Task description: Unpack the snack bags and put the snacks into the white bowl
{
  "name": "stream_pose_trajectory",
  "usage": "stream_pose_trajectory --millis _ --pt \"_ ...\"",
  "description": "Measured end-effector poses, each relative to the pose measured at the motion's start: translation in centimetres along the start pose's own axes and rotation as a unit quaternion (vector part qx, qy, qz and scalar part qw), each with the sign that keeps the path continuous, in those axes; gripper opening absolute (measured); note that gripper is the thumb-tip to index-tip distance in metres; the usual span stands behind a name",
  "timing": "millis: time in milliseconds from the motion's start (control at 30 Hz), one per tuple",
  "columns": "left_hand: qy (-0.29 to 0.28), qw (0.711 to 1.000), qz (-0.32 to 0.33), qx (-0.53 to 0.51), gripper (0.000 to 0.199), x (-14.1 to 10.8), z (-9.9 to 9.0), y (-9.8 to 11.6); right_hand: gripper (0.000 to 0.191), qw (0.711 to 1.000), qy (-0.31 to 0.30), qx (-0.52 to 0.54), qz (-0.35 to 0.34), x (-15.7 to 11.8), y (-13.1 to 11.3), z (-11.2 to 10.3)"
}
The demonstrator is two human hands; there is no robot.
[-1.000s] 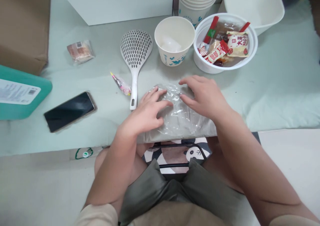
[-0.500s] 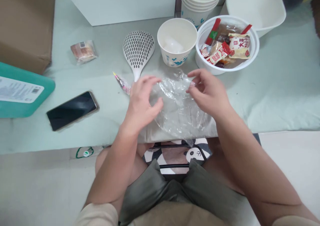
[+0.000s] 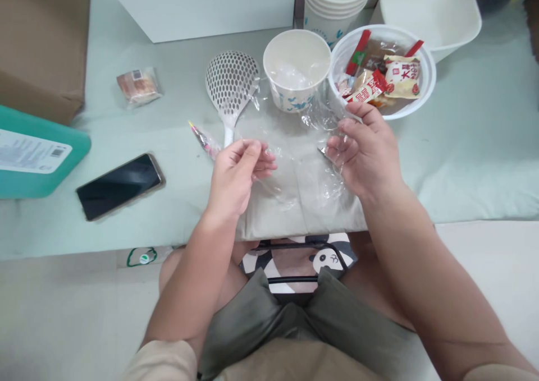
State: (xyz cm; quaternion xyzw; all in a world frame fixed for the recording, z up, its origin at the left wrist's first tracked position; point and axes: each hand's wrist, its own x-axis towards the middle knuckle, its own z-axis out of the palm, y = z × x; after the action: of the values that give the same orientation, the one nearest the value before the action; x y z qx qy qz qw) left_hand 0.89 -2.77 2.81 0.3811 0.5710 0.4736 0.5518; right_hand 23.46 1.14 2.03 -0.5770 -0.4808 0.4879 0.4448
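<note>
A thin, clear plastic bag point(image 3: 290, 187) is stretched out between my hands, above the front of the table. My left hand point(image 3: 238, 173) is closed on its left side, thumb pressed to the fingers. On the other side, my right hand point(image 3: 370, 151) pinches the plastic in front of the white bowl point(image 3: 426, 97). Wrapped snacks fill that bowl, among them a red and white packet point(image 3: 366, 89). Part of the film lies before a white paper cup point(image 3: 295, 97), which has something clear or whitish inside. A white slotted skimmer point(image 3: 231, 81) lies beyond my left hand.
To the left are a phone point(image 3: 121, 186), a wrapped snack point(image 3: 138, 86), a green container point(image 3: 80, 145) and a cardboard box point(image 3: 42, 44). A small colourful wrapped stick point(image 3: 202, 137) lies beside the skimmer handle. Stacked cups point(image 3: 334, 10) and a square white tub point(image 3: 429, 10) stand at the back.
The crumpled plastic bag has been pulled wider and lifted. My left hand has gone from spread fingers to a closed grip. My right hand has moved slightly right and turned palm upward.
</note>
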Motion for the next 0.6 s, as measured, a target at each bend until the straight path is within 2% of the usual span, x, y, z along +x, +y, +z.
stream_pose_trajectory --millis 167,333,433,600 --pt "0.068 0.996 0.025 -0.059 0.045 -0.1 0.9 0.9 0.027 0.990 0.029 0.133 0.025 0.3 0.5 0.2" --pt "0.094 0.990 0.056 -0.092 0.052 0.1 0.6 0.8 0.030 0.981 0.049 0.177 0.054 0.3 0.1 0.2" --pt "0.082 0.989 0.058 -0.108 0.052 0.1 0.1 1.0 0.036 0.980 0.013 0.180 0.086 -0.2 -1.0 0.5" --pt "0.073 0.988 0.057 -0.121 0.052 0.1 -0.6 1.6 0.039 0.961 -0.100 0.196 0.166 -1.4 -2.6 0.7"
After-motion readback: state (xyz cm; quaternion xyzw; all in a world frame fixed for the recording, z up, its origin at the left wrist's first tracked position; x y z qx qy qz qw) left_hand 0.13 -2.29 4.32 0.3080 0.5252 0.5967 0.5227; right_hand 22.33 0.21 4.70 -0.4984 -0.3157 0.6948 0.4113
